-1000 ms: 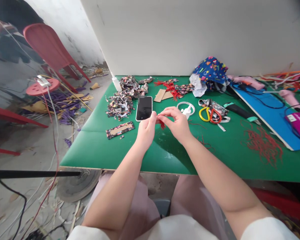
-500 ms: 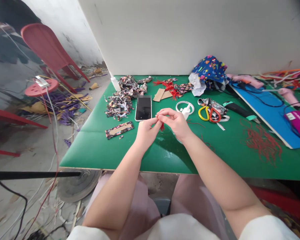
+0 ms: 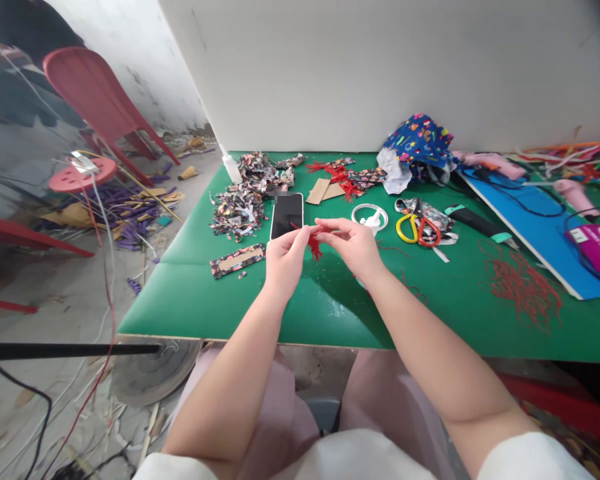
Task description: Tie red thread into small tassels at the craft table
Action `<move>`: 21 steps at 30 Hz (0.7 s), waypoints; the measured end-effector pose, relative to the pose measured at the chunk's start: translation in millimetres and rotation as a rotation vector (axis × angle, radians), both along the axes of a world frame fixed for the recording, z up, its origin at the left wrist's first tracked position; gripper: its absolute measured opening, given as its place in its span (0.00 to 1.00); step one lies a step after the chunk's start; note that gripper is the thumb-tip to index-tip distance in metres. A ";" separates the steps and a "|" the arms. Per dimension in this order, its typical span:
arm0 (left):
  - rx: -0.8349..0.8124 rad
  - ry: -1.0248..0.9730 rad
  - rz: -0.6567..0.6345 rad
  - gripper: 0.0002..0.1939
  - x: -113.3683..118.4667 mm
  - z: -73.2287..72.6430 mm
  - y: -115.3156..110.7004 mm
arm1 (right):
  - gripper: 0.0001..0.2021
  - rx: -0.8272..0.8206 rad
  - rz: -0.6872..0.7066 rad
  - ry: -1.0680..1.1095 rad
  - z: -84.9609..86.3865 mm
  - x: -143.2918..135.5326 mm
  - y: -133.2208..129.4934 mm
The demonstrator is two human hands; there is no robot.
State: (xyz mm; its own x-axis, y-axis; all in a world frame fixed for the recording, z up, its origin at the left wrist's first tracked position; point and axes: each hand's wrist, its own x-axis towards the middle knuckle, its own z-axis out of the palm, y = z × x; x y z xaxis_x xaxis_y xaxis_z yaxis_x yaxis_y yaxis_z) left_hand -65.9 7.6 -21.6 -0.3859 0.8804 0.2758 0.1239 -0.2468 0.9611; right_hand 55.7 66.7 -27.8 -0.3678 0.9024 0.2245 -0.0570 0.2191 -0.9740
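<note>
Above the green table (image 3: 190, 300), both my hands pinch a small bundle of red strings (image 3: 315, 248) that looks like a tassel. My left hand (image 3: 286, 257) has thumb and fingertips closed on its left side, and my right hand (image 3: 353, 247) pinches it from the right. The loose red ends hang down between the hands. Just behind my left hand lies a phone (image 3: 287, 212) with a dark screen. A floral strip with a tan card on it (image 3: 237, 261) lies to the left. Beyond my right hand is a coiled white cable (image 3: 356, 212).
Scissors with yellow and red handles (image 3: 418, 229), a black-and-green cutter (image 3: 480, 223) and loose red threads (image 3: 523, 283) lie to the right. A blue board (image 3: 525, 227) and pink glue guns (image 3: 575, 197) are farther right. Floral scraps (image 3: 237, 210) pile at the back left.
My hands have drawn slightly apart and turned, so more of the red tassel shows between them. My left hand has moved a little left and now overlaps the phone's lower edge.
</note>
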 end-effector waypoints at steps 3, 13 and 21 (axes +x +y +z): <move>-0.007 -0.010 0.010 0.15 0.4 0.2 -0.2 | 0.12 -0.018 0.028 -0.011 -1.2 -0.7 0.2; -0.001 -0.058 -0.010 0.14 -0.1 -0.1 -1.1 | 0.07 -0.110 0.087 0.106 -1.6 -4.0 -1.4; -0.001 -0.011 0.022 0.15 2.3 3.2 -2.1 | 0.07 -0.037 0.032 0.077 4.8 -2.4 -4.7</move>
